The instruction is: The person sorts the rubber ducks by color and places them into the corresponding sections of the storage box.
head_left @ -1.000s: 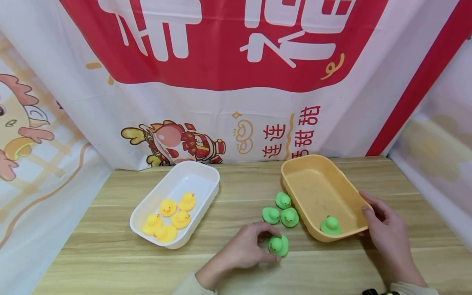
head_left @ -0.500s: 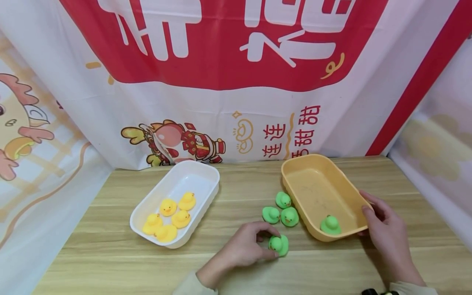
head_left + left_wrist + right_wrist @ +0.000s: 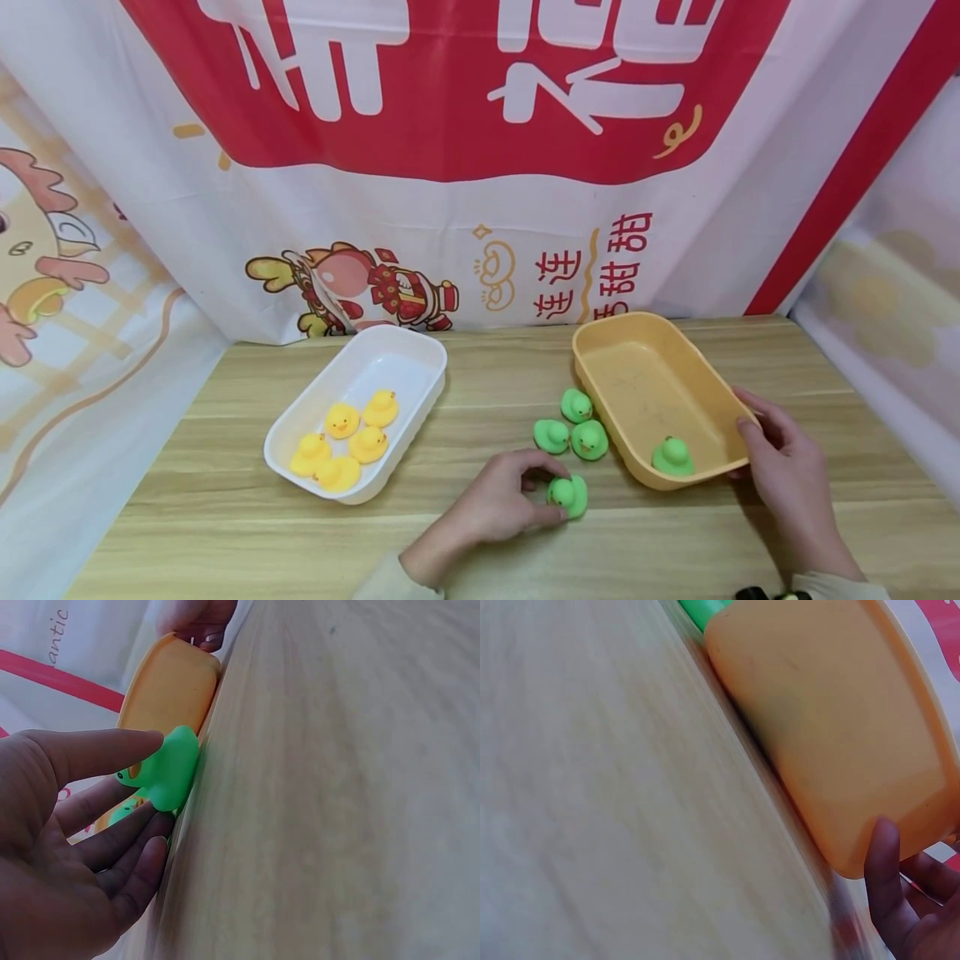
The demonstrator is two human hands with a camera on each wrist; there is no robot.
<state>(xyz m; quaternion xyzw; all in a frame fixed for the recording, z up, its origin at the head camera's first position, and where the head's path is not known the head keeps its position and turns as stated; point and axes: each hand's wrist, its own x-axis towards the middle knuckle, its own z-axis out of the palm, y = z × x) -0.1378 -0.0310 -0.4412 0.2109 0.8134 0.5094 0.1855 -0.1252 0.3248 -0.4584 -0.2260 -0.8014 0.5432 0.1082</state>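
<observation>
The left hand (image 3: pixel 498 500) has thumb and fingers on opposite sides of a small green rubber-looking duck (image 3: pixel 573 497), pinching it where it sits on the wood-grain desk (image 3: pixel 495 375), toward the near edge; gripping from both sides probably suits so rounded a toy. The right hand (image 3: pixel 795 475) holds the near right corner of a rectangular orange plastic tub (image 3: pixel 637 383), thumb over the rim and fingers outside, likely to steady it (whether it also bears any weight, I cannot tell). Inside, one green duck (image 3: pixel 672 457) sits by the near wall, while three green ducks (image 3: pixel 588 442) cluster just beside the left wall, seemingly kept within easy reach. Farther off, near the desk's left edge, a white plastic tub (image 3: pixel 390 367) holds five yellow ducks (image 3: pixel 342 422) in its near half, apparently grouped by colour.
</observation>
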